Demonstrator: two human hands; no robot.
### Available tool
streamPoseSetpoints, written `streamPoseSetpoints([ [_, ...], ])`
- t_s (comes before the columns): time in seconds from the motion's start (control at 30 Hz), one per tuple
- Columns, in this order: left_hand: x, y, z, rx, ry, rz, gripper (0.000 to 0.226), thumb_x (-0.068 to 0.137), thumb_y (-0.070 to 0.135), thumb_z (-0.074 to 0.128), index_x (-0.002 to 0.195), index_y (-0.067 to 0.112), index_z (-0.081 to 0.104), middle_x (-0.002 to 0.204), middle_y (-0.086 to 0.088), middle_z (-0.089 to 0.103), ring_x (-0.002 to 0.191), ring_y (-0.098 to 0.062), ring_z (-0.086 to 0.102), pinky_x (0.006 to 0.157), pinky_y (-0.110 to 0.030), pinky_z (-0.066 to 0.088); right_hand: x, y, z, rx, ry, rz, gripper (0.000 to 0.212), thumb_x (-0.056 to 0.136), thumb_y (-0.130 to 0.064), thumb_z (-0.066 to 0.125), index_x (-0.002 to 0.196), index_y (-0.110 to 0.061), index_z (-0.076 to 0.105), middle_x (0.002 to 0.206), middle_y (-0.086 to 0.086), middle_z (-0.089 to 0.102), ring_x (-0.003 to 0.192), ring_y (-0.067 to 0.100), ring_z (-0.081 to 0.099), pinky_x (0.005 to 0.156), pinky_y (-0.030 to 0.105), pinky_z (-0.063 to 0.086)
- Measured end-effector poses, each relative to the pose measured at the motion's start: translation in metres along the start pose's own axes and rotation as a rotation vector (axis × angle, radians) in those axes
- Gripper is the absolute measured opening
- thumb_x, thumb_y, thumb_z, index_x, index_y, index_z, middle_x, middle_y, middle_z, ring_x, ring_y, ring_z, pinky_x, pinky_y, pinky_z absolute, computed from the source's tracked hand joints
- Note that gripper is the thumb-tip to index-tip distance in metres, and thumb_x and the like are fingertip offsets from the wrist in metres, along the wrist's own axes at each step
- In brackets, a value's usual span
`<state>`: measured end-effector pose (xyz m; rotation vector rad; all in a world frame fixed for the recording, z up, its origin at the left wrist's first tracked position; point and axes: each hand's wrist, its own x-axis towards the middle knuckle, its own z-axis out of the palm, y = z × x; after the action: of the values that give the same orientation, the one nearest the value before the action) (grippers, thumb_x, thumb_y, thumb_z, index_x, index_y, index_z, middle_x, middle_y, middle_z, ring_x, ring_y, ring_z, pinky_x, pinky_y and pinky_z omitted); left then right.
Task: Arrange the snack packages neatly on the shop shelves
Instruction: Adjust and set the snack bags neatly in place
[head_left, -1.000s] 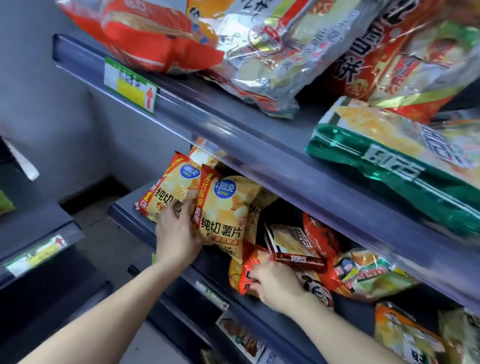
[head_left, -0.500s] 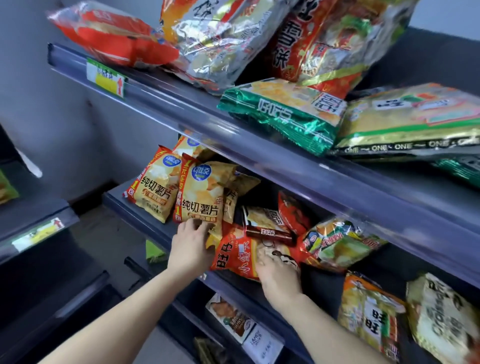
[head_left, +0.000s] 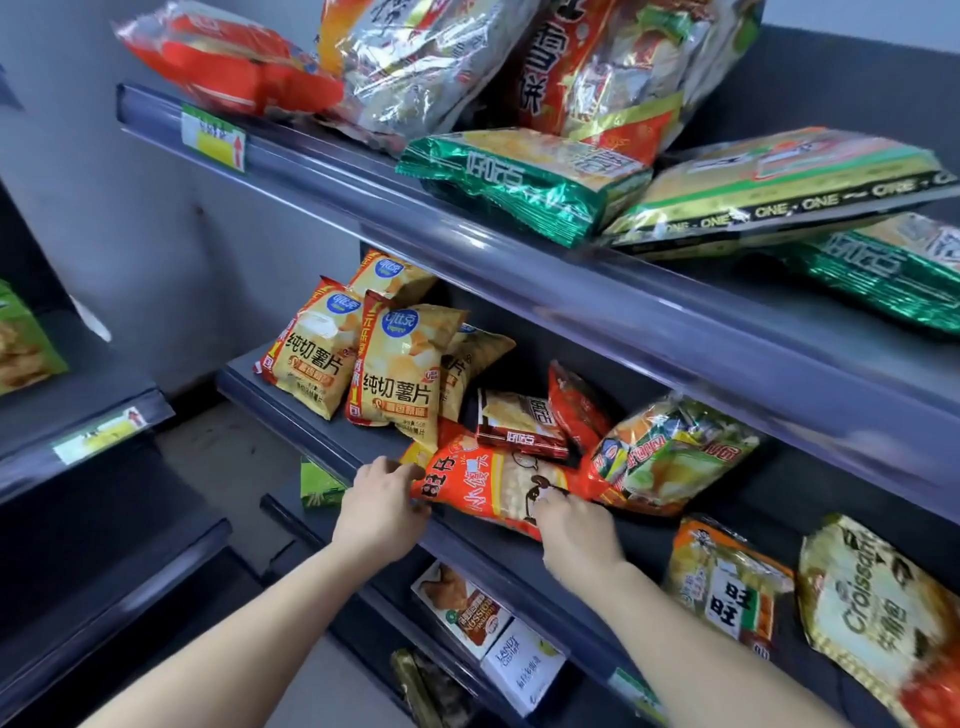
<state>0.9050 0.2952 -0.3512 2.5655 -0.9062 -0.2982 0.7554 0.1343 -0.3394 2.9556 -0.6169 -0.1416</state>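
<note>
My left hand (head_left: 383, 506) and right hand (head_left: 574, 530) each grip one end of the orange-red snack packet (head_left: 483, 486), lying flat at the front edge of the middle shelf (head_left: 311, 421).

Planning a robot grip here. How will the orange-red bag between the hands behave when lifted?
The orange-red bag looks puffy and crinkled, so probably light and floppy. Its glossy film may slip; left hand and right hand hold its ends.
</note>
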Motion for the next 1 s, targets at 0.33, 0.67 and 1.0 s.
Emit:
streamPoseSetpoints([
  [0.33,-0.023,0.066,-0.017,-0.395,0.207,-0.128,0.062,0.087,0.040,0.065,0.132,0.009,0.036,0.136,-0.012,0.027,0.111,-0.036,0.052,0.092,-0.042,0.045,-0.028,0.000,-0.044,0.556,0.177,0.272,0.027,0.084,-0.027,0.051,0.061,-0.018,0.040,0.070,0.003,0.051,0.074,0.029,0.055,0.062,0.034,0.041],
  [0.67,-0.040,0.113,-0.033,-1.143,-0.278,-0.390,0.032,0.085,0.019,0.068,0.109,0.004,0.054,0.080,-0.017,0.059,0.067,-0.030,0.061,0.061,-0.052,0.058,-0.088,-0.021,-0.080,0.522,0.438,0.048,0.020,0.087,-0.021,0.050,0.071,-0.018,0.039,0.077,-0.004,0.042,0.067,0.021,0.045,0.061,0.032,0.030],
  [1.0,-0.080,0.127,-0.055,-1.255,-0.618,-0.094,0.024,0.084,-0.012,0.056,0.092,0.011,0.056,0.077,-0.010,0.060,0.055,-0.019,0.056,0.042,-0.021,0.046,-0.170,0.019,-0.079,1.068,0.515,0.766,0.039,0.083,-0.036,0.069,0.117,-0.027,0.052,0.117,-0.009,0.052,0.110,0.012,0.051,0.094,0.032,0.043],
])
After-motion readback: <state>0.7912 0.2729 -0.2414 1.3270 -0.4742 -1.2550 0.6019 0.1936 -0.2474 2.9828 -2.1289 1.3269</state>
